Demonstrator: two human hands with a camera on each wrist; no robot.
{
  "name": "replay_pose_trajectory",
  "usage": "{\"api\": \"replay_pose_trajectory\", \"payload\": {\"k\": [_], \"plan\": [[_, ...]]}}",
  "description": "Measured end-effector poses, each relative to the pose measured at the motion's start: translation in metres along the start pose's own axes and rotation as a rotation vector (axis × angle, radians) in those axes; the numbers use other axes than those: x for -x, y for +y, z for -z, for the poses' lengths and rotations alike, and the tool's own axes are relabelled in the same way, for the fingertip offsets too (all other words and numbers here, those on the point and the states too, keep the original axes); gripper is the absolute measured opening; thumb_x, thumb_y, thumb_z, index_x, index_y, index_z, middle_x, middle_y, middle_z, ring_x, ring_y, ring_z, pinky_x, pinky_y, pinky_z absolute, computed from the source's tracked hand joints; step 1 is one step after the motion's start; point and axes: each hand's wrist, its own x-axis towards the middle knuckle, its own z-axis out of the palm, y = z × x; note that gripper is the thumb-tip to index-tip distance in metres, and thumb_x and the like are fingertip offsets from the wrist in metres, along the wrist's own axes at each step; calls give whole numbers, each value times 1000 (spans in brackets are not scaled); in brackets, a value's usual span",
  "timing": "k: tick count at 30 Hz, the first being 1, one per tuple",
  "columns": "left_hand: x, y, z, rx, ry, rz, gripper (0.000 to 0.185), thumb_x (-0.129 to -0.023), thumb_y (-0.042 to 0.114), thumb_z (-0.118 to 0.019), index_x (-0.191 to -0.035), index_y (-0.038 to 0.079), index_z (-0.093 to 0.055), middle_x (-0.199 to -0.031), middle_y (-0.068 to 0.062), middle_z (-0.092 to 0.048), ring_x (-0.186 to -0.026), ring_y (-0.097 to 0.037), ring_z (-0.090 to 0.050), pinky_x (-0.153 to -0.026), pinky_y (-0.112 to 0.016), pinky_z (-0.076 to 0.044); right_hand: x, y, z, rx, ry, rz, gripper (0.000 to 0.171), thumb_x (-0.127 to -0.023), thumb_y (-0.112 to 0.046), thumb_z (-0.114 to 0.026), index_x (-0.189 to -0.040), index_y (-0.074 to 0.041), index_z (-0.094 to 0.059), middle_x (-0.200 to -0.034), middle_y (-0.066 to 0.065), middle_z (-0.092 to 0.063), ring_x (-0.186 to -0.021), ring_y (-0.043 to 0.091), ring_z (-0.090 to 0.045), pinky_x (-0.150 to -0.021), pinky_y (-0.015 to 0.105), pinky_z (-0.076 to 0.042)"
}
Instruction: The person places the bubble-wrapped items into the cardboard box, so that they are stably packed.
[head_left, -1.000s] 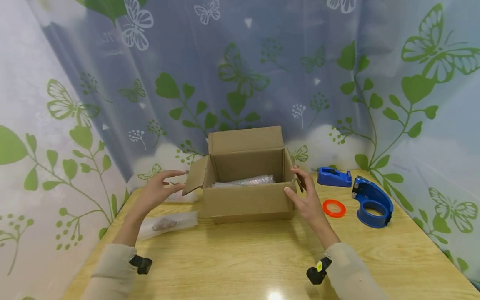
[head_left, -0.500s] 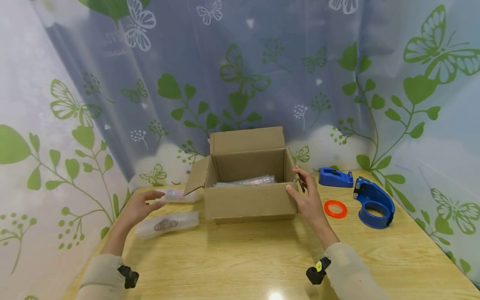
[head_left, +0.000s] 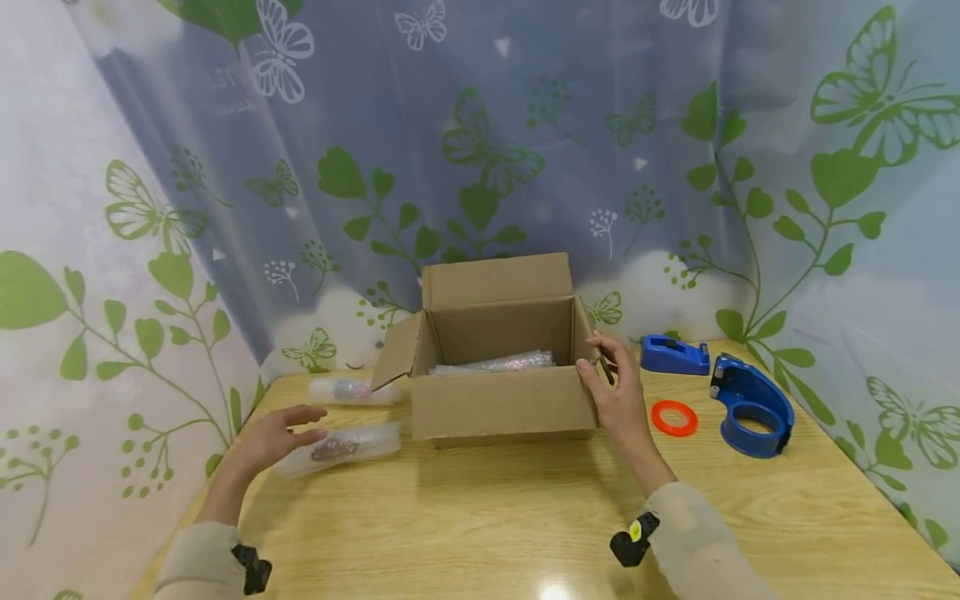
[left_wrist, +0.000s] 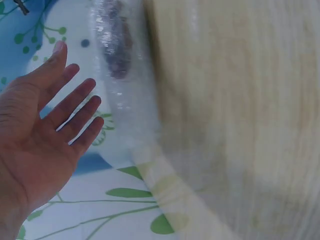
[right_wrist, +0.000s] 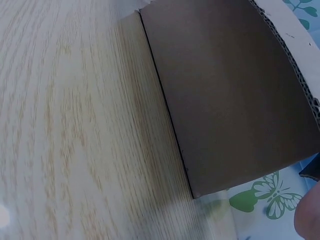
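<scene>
An open cardboard box (head_left: 504, 404) stands mid-table, its front outer wall filling much of the right wrist view. My right hand (head_left: 621, 392) grips its right front corner, thumb at the front edge and fingers by the right flap. Inside lies a bubble-wrapped packet (head_left: 510, 362). My left hand (head_left: 273, 437), fingers extended and holding nothing, hovers at the left end of a bubble-wrapped parcel (head_left: 341, 448) with a dark brownish thing inside. In the left wrist view the palm and spread fingers (left_wrist: 75, 102) show beside that parcel. A second bubble-wrapped parcel (head_left: 352, 391) lies behind it.
Right of the box lie a blue tape dispenser (head_left: 675, 356), an orange-red ring (head_left: 673, 418) like a tape roll, and a blue hand-held tape cutter (head_left: 753, 412). A patterned curtain (head_left: 495, 125) backs the wooden table (head_left: 480, 525). The box's left flap (head_left: 396, 350) sticks outward.
My left hand has moved from beside the box's left flap, leftward and down toward the nearer wrapped parcel. My right hand stays at the box corner.
</scene>
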Motion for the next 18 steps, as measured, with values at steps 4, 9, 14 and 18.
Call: {"api": "replay_pose_trajectory", "payload": {"k": [4, 9, 14, 18], "plan": [[2, -8, -8, 29, -43, 1, 59, -101, 35, -70, -147, 0, -56, -151, -31, -49, -137, -56, -44, -104, -69, -44, 1, 0, 0, -5, -6, 3, 36, -104, -14, -66, -138, -7, -58, -151, 10, -50, -138, 27, -46, -115, 52, -36], [4, -13, -16, 38, -69, 30, 64, -96, 35, -76, -147, 3, -57, -152, -31, -47, -139, -59, -40, -104, -71, -43, 2, 1, 0, -3, -6, 8, 37, -104, -14, -65, -141, -10, -58, -151, 9, -49, -139, 26, -45, -117, 54, -36], [2, -15, -25, 21, -39, 25, 65, -92, 35, -81, -144, 3, -60, -149, -31, -51, -137, -60, -42, -105, -72, -41, 3, -1, 1, 28, -7, -1, 44, -105, -14, -64, -148, -12, -56, -152, 9, -47, -139, 26, -43, -116, 51, -36], [1, -15, -31, -1, -3, 33, 66, -91, 37, -82, -143, 3, -61, -148, -30, -53, -136, -59, -44, -107, -72, -39, 3, -8, -1, 41, -4, -6, 45, -104, -11, -63, -149, -9, -55, -150, 15, -46, -136, 31, -44, -111, 49, -36]]}}
